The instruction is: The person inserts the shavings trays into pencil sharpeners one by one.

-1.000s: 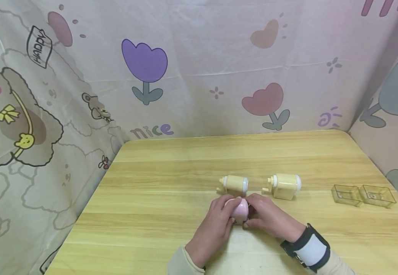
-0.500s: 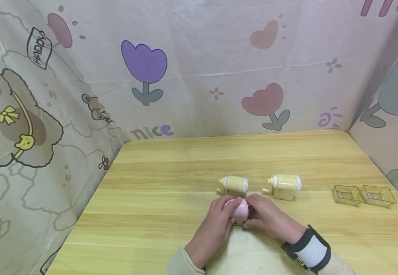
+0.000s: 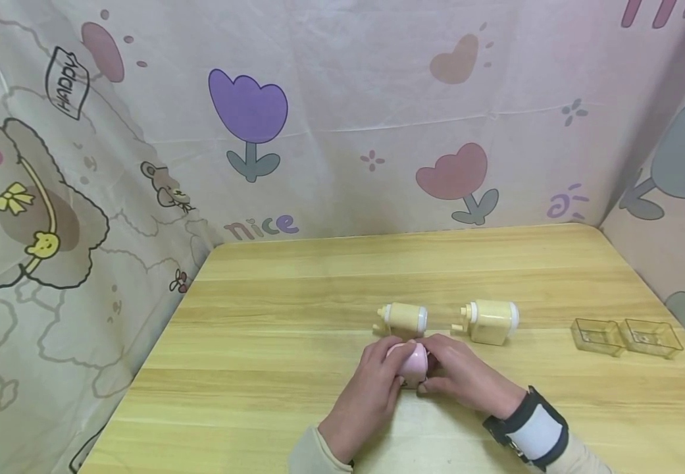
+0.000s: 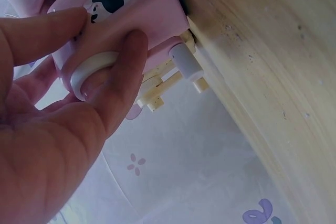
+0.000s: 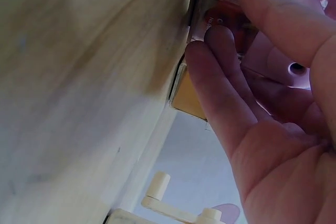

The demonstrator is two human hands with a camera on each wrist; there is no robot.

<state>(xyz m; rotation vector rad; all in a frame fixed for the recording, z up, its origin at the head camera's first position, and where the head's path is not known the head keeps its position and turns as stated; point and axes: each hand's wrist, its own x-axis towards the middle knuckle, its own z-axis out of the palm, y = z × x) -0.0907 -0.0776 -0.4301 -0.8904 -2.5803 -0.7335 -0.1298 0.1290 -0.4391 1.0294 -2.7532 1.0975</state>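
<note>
With 12 o'clock pointing away from the person, the pink pencil sharpener (image 3: 415, 365) sits on the table (image 3: 283, 329) between both hands. The left hand (image 3: 372, 382) grips its 9 o'clock side; the right hand (image 3: 469, 376) holds its 3 o'clock end between thumb and fingers. The long axis runs roughly 9 to 3, crank (image 4: 186, 62) toward 9, pencil hole (image 5: 297, 69) toward 3. A small yellow sharpener (image 3: 406, 316) stands just beyond, near 12.

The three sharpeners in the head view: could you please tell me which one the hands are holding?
The pink sharpener; the left yellow sharpener and right yellow sharpener stand farther back, unheld.
</note>
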